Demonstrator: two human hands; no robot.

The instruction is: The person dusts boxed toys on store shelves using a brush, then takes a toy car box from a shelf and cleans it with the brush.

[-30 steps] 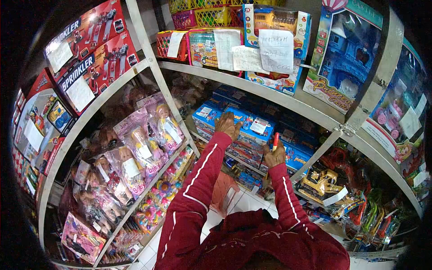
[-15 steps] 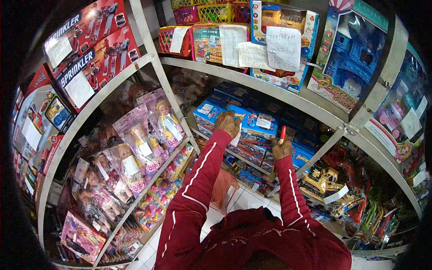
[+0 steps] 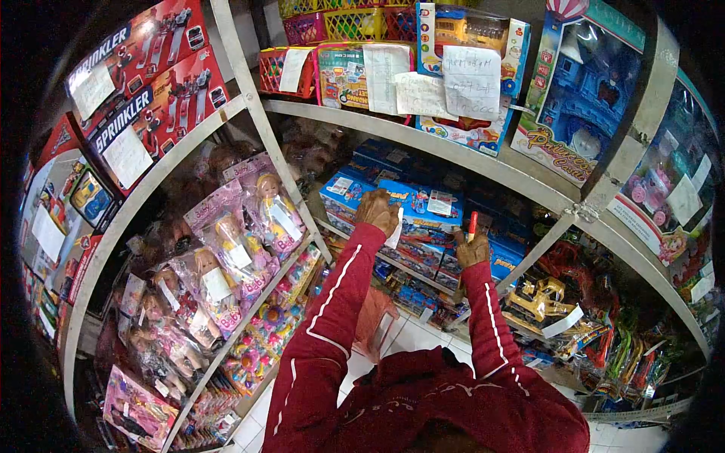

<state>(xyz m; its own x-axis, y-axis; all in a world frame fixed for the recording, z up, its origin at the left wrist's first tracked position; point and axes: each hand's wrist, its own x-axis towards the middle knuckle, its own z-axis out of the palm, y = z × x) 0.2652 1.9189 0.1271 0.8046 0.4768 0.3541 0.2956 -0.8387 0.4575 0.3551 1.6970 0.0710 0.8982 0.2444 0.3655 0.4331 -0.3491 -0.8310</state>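
My left hand [image 3: 377, 211] is over the blue toy boxes [image 3: 420, 198] on the middle shelf, its fingers bent. A white paper slip [image 3: 394, 229] hangs from under those fingers and appears to be held by them. To the right, my right hand [image 3: 473, 250] is closed around a red marker [image 3: 473, 223], which points upward. That hand is in front of more blue boxes [image 3: 507, 255], and I cannot tell whether it touches them. White labels lie on the tops of several boxes.
Bagged dolls [image 3: 226, 245] line the shelf at left, below red Sprinkler boxes [image 3: 162, 98]. A metal shelf edge [image 3: 423, 140] runs above my hands, under a castle toy box [image 3: 589, 98]. Bagged toy vehicles [image 3: 540, 298] lie at right. A pinkish bag [image 3: 374, 325] is below.
The view has shifted slightly. My left hand has moved a little left and down over the boxes with the slip. My right hand stays nearly in place with the marker.
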